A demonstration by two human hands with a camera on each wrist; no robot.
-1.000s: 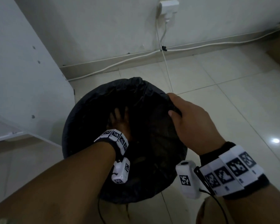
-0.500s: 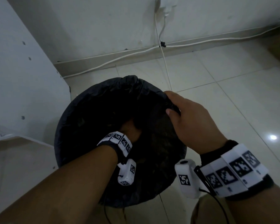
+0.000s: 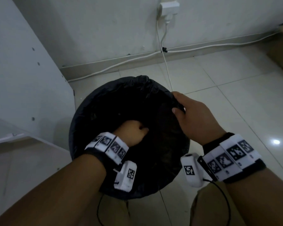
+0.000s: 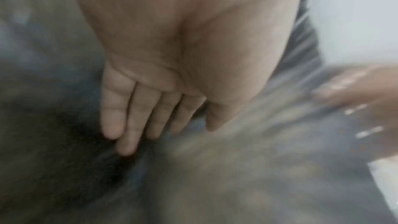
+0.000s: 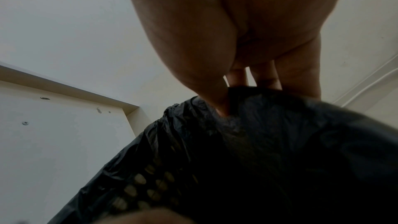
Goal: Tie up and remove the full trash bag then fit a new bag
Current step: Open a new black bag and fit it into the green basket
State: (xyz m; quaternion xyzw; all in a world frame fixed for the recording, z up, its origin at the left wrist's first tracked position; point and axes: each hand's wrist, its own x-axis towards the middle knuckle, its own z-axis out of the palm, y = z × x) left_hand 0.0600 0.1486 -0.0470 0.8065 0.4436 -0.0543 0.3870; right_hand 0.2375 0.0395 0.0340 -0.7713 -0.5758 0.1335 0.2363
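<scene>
A round bin (image 3: pixel 178 180) stood on glossy pale floor tiles (image 3: pixel 227 98), lined with a crinkled black plastic bag (image 3: pixel 114 98). The right hand (image 3: pixel 193 118) pinched the bag's edge at the rim – thumb inside, fingers outside. The left hand (image 3: pixel 132 132) reached down inside the bag, fingers straight and held together against the plastic.

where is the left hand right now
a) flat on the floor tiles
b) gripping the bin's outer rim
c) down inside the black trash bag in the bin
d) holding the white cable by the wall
c: the left hand reaches down into the black trash bag that lines the bin, fingers extended against the plastic in the left wrist view, while the right hand pinches the bag's edge at the rim.
</scene>
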